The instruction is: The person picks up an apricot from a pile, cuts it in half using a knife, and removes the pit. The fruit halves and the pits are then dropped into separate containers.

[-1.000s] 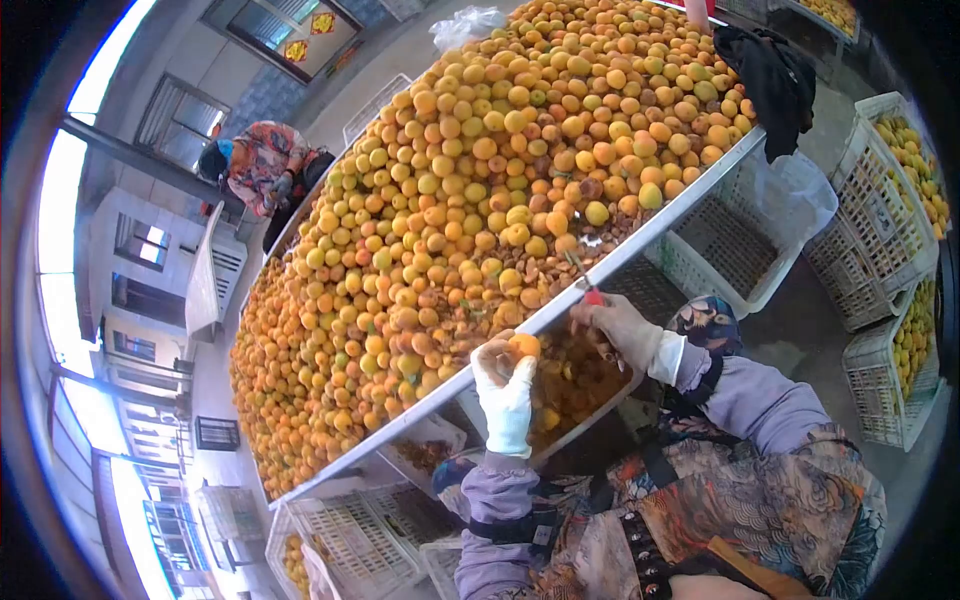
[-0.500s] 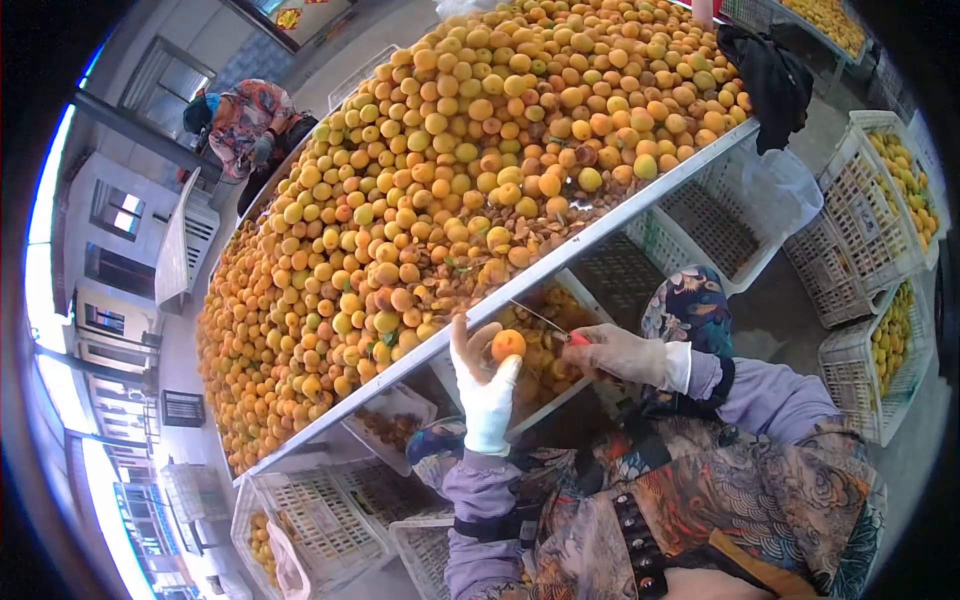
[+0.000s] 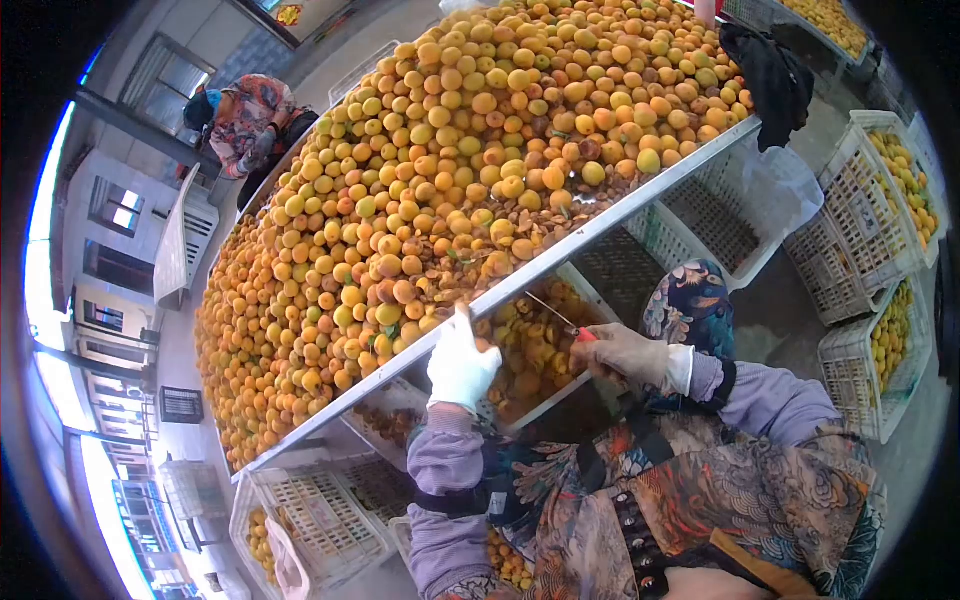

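Observation:
My left hand (image 3: 463,365), in a white glove, is at the metal rim of the table with its back turned to me. Its fingers curl away from view, and whatever lies in them is hidden. In my gloved right hand (image 3: 628,356) is a small knife (image 3: 584,335) with a red handle, its thin blade pointing up and left. Below the blade, a crate of cut apricots (image 3: 530,345) stands under the rim. Just beyond my left hand, apricot pieces and whole apricots (image 3: 400,200) are heaped on the sloping table.
The table's metal rim (image 3: 600,228) runs diagonally in front of me. Plastic crates (image 3: 318,520) stand below left, and stacked crates of fruit (image 3: 865,225) on the right. A black cloth (image 3: 770,80) hangs over the far corner. Another person (image 3: 245,125) sits across the table.
My left hand has turned over and moved left to the rim; the whole apricot it held is out of sight. My right hand has shifted slightly right with the knife.

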Demonstrator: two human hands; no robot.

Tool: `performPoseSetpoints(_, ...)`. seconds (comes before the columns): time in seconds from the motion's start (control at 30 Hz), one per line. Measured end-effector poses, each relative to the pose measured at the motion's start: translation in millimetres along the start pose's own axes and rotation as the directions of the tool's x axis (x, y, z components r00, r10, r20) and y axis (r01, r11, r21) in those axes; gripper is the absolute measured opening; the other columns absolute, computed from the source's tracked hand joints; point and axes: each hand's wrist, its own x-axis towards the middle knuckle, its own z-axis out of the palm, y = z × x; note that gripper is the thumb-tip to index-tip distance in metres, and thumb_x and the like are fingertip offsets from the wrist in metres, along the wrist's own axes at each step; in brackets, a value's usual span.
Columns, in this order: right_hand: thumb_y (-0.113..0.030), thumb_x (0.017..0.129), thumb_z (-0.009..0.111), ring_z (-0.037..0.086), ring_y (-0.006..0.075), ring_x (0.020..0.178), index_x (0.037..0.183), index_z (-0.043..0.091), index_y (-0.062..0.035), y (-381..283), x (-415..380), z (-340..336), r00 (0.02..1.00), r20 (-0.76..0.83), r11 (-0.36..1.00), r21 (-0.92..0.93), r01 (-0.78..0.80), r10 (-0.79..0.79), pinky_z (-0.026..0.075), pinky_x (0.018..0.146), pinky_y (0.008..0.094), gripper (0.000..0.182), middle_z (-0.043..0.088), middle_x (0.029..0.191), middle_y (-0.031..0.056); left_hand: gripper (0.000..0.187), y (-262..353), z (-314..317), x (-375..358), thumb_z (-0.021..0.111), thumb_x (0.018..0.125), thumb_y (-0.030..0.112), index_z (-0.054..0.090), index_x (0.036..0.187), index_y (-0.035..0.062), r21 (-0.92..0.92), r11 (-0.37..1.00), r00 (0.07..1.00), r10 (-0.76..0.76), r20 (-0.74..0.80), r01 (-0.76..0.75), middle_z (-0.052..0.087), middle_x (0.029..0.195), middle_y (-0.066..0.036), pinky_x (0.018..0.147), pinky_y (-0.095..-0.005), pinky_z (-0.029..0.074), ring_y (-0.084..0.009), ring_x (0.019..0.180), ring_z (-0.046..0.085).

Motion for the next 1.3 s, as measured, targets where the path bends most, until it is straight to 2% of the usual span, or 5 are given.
performPoseSetpoints(0.23, -0.035, 0.090, 0.057, 0.041, 0.0054, 0.045, 0.083, 0.055, -0.0090, 11, 5, -8, 1.000, -0.004, 1.000, 0.012, 0.010, -0.010, 0.032, 0.040, 0.0217, 0.027, 0.048, 0.059, -0.0032, 0.077, -5, 3, -38, 0.067, 0.071, 0.020, 0.032, 0.137, 0.0006, -0.231, 0.973, 1.000, -0.001, -0.023, -0.005, 0.048, 0.124, -0.020, 0.083, -0.0374, 0.047, -0.0310, 0.096, 0.059)
performPoseSetpoints(0.27, -0.035, 0.090, 0.057, 0.041, 0.0054, 0.045, 0.083, 0.055, -0.0090, 8, 1, -6, 1.000, -0.004, 1.000, 0.019, 0.008, -0.008, 0.032, 0.040, 0.0217, 0.027, 0.048, 0.059, -0.0032, 0.066, -6, 16, -39, 0.066, 0.076, 0.014, 0.037, 0.134, 0.0006, -0.660, 0.747, 0.997, -0.058, 0.050, 0.077, 0.050, 0.119, -0.015, 0.087, -0.0341, 0.046, -0.0235, 0.102, 0.056)
performPoseSetpoints(0.37, -0.035, 0.090, 0.057, 0.042, 0.0050, 0.045, 0.086, 0.055, -0.0080, 0, -4, 0, 1.000, -0.014, 1.000, -0.013, 0.006, -0.006, 0.032, 0.039, 0.0212, 0.028, 0.048, 0.061, -0.0034, 0.054, 16, 19, -50, 0.061, 0.081, 0.012, 0.040, 0.130, 0.0019, -0.970, 0.196, 0.986, -0.107, 0.124, 0.144, 0.050, 0.114, -0.012, 0.089, -0.0341, 0.046, -0.0214, 0.104, 0.053)
performPoseSetpoints(0.5, -0.033, 0.091, 0.054, 0.042, 0.0053, 0.045, 0.094, 0.054, -0.0071, 5, -5, 1, 0.989, 0.030, 0.989, 0.038, 0.145, -0.146, 0.033, 0.038, 0.0204, 0.026, 0.047, 0.061, -0.0038, 0.047, 39, 34, -60, 0.059, 0.086, 0.015, 0.039, 0.127, 0.0026, -0.918, -0.383, 0.990, -0.053, 0.129, 0.100, 0.049, 0.117, -0.014, 0.090, -0.0450, 0.048, -0.0290, 0.107, 0.053)
performPoseSetpoints(1.3, -0.047, 0.092, 0.045, 0.036, 0.0059, 0.044, 0.093, 0.061, -0.0058, 10, -21, -2, 0.930, 0.358, 0.975, -0.221, -0.003, 0.085, 0.028, 0.039, 0.0211, 0.044, 0.041, 0.054, -0.0037, 0.072, 48, 41, -72, 0.067, 0.077, 0.006, 0.029, 0.138, 0.0027, -0.980, -0.189, 0.998, -0.004, 0.068, 0.067, 0.049, 0.124, -0.015, 0.097, -0.0338, 0.041, -0.0223, 0.111, 0.051)
